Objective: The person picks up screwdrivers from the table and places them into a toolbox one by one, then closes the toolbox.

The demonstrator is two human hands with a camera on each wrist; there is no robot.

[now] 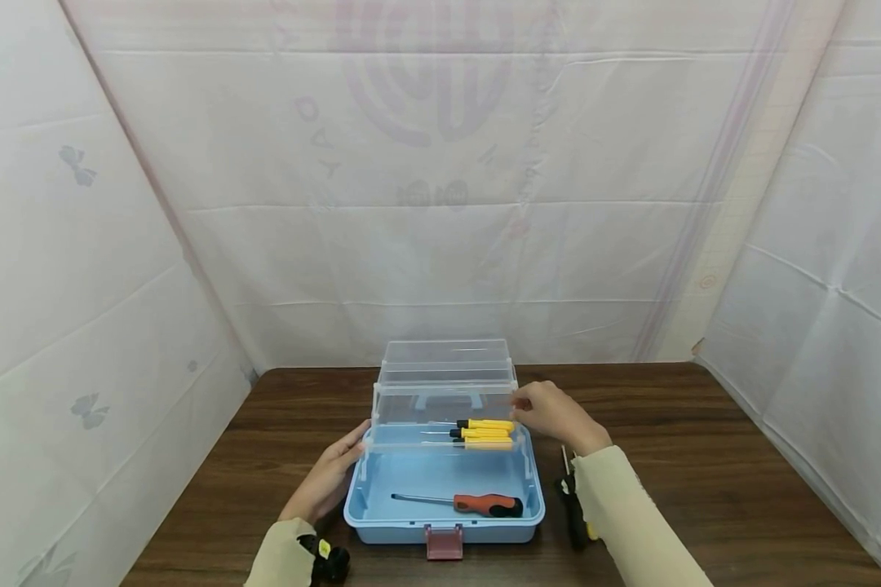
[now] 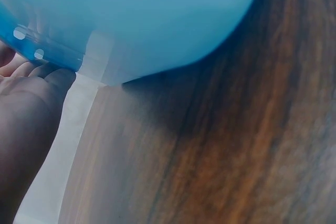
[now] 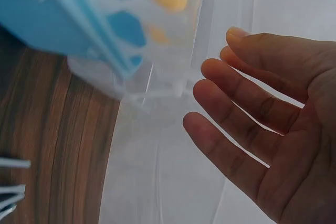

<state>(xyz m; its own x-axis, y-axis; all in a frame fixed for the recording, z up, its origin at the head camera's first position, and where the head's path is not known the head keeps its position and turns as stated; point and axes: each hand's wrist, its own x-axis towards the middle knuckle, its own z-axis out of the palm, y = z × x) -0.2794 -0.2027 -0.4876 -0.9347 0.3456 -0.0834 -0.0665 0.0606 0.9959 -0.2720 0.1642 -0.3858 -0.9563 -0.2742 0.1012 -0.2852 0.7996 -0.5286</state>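
Note:
A light blue toolbox [image 1: 374,528] stands with its clear lid [image 1: 446,352] raised at the back. Over its rear part sits a clear tray [image 1: 404,444] holding several small yellow-handled screwdrivers [image 1: 487,434]. A larger orange-and-black screwdriver [image 1: 477,504] lies across the blue bottom. My left hand [image 1: 330,475] rests at the box's left side, fingers stretched along the rim by the tray's end; the left wrist view shows its fingertips partly cut off. Beside the tray's right end is my right hand [image 1: 554,414]. The right wrist view shows its loosely bent fingers [image 3: 231,166] apart, nothing between them.
More tools with dark handles and metal shafts [image 1: 573,509] lie on the brown wood table [image 1: 690,456], right of the box and partly under the right forearm. A pink latch [image 1: 444,542] hangs at the box front. White sheeting [image 1: 440,261] surrounds the table's back and sides.

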